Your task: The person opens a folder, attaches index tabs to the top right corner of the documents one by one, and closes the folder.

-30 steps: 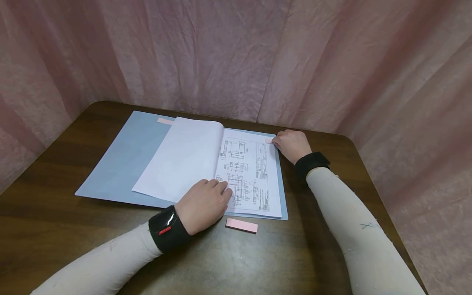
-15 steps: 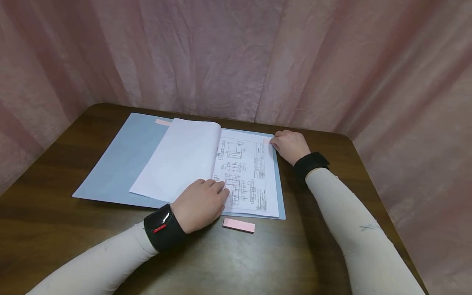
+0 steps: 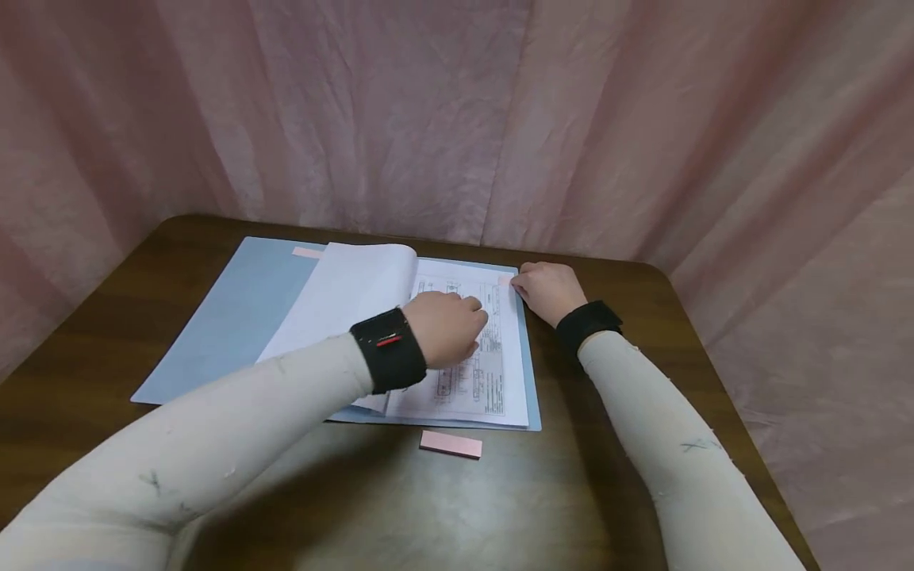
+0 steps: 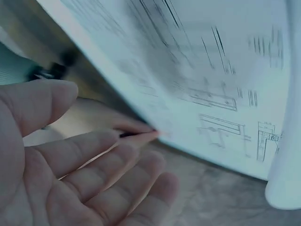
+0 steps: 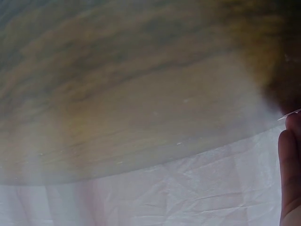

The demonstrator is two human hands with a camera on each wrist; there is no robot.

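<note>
My left hand (image 3: 446, 327) hovers over a sheet with technical drawings (image 3: 493, 381), its fingers loosely extended and holding nothing. In the left wrist view its palm shows bare, fingers apart from the paper. At the sheet's far right corner my right hand (image 3: 550, 292) pinches a pink sticky note (image 3: 505, 281) at the page edge. The sheet lies in an opened light blue folder (image 3: 214, 333). A white page (image 3: 343, 285) is turned over to the left, partly hidden by my left forearm. The right wrist view catches only the edge of the right hand's fingers (image 5: 288, 160).
A pad of pink sticky notes (image 3: 451, 444) lies on the brown table (image 3: 557, 492) in front of the folder. Another pink strip (image 3: 307, 253) is at the folder's upper left. Pink curtains (image 3: 400, 119) hang behind the table.
My left hand has lifted from the lower part of the page and moved up and right over the drawing, towards the right hand. The right hand stays at the page corner.
</note>
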